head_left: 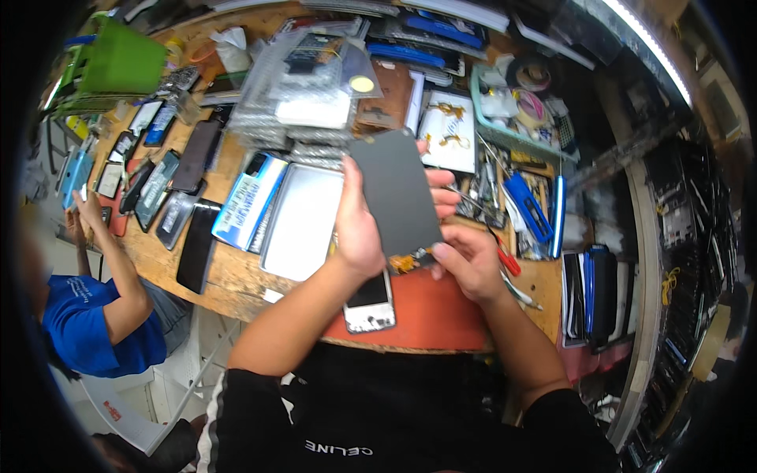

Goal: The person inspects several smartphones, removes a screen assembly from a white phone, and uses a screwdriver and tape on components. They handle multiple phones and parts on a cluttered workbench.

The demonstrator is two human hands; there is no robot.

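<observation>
A dark grey phone screen panel is raised above the bench with its back up, an orange flex cable at its lower end. My left hand is wrapped round it, fingertips showing past its right edge. My right hand pinches the lower right corner beside the cable, thumb on top. Beneath them, a white-framed phone part lies on a red mat. To the left is a shallow silver tray; red-handled pliers lie to the right.
A co-worker in blue sits at the left, hands on a light blue phone. The wooden bench holds several phones, stacked bubble-wrapped parts, a teal basket and tools. A metal-framed shelf packed with parts borders the right.
</observation>
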